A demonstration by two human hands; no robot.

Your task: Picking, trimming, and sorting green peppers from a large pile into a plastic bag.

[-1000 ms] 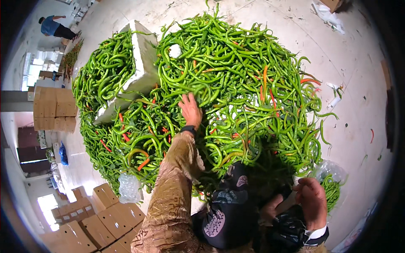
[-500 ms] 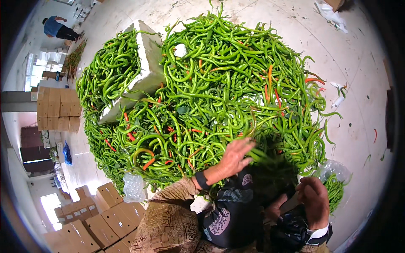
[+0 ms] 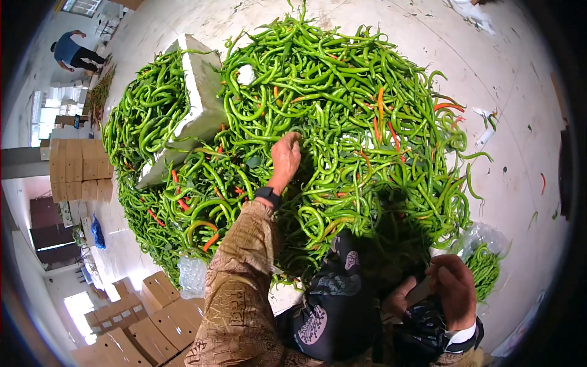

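A big heap of long green chili peppers (image 3: 354, 92), dotted with red ones, spreads before me. My left hand (image 3: 285, 161) reaches over its middle, fingers bent down among the peppers; their tips and anything in them are hidden. At the lower right, near my knee, my right hand (image 3: 455, 287) is curled closed, and I cannot make out anything inside it. Just left of it shows a patch of skin (image 3: 400, 298) whose part I cannot tell. A white foam box (image 3: 203, 92), filled with peppers, lies tilted at the heap's left side.
Clear plastic bags lie at the heap's edges, one on the left (image 3: 192, 276) and one on the right (image 3: 480, 238) beside a bundle of peppers (image 3: 485, 272). Cardboard boxes (image 3: 147, 339) are stacked on the left. A person (image 3: 74, 52) stands far off at upper left.
My left hand has moved leftward and farther out over the heap, from near my lap to its middle. Its spread fingers are now bent. My right hand stays where it was.
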